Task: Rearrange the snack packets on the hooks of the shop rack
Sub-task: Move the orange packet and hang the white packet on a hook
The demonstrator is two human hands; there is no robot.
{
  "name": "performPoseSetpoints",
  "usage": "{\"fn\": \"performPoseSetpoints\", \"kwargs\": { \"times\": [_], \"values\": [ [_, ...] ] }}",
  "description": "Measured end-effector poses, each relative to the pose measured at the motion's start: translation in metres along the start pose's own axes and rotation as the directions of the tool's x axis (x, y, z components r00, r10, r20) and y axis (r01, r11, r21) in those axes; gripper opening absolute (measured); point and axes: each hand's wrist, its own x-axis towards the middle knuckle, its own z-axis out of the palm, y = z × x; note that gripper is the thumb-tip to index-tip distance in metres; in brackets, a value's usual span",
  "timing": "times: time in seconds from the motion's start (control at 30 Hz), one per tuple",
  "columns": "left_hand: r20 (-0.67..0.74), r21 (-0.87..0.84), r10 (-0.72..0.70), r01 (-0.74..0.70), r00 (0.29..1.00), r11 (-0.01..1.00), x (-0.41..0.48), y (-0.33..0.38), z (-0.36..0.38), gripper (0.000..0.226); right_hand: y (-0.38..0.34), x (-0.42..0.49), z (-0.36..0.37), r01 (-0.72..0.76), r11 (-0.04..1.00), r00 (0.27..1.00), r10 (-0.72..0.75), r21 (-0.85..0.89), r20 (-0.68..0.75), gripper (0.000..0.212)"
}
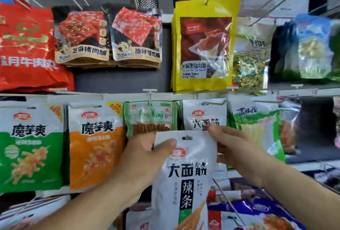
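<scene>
A white snack packet (185,178) with black characters and a hang hole at its top is held in front of the middle row of the rack. My left hand (145,156) grips its upper left corner, thumb on the front. My right hand (233,147) holds its upper right edge. Right behind it, a matching white packet (204,113) hangs on a hook (214,103). Left of that hangs a green-framed packet (149,117).
The middle row also holds a green-and-white packet (31,147), an orange one (95,147) and a light green one (255,124). Above hang a red bag (27,45), two dark jerky packets (108,36) and a yellow packet (204,45). More packets hang below at the lower right (257,211).
</scene>
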Motion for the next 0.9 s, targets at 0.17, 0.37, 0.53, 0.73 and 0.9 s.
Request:
{"fn": "performPoseSetpoints", "kwargs": {
  "times": [0.17,0.37,0.53,0.73,0.9],
  "values": [
    [0.019,-0.03,-0.033,0.033,0.999,0.999,0.005,0.003,0.013,0.014,-0.001,0.004,0.009,0.116,0.991,0.98,-0.125,-0.071,-0.153,0.02],
    [-0.068,-0.017,-0.042,0.041,0.997,0.999,0.007,-0.007,-0.01,0.012,-0.004,0.052,-0.012,0.129,0.894,0.855,-0.319,-0.43,-0.409,0.063],
    [-0.098,-0.032,-0.068,0.065,0.993,0.997,0.01,-0.014,-0.022,0.01,-0.002,0.087,-0.021,0.087,0.962,0.85,-0.207,-0.257,-0.484,0.053],
    [-0.103,-0.028,-0.062,0.059,0.993,0.998,0.009,-0.017,-0.027,0.01,0.006,0.087,-0.021,0.052,0.998,0.923,-0.039,0.022,-0.383,0.021],
    [-0.077,-0.048,-0.08,0.076,0.994,0.996,-0.002,-0.015,-0.027,0.012,-0.005,0.075,-0.034,0.089,0.996,0.887,-0.08,-0.002,-0.456,0.003]
  ]
}}
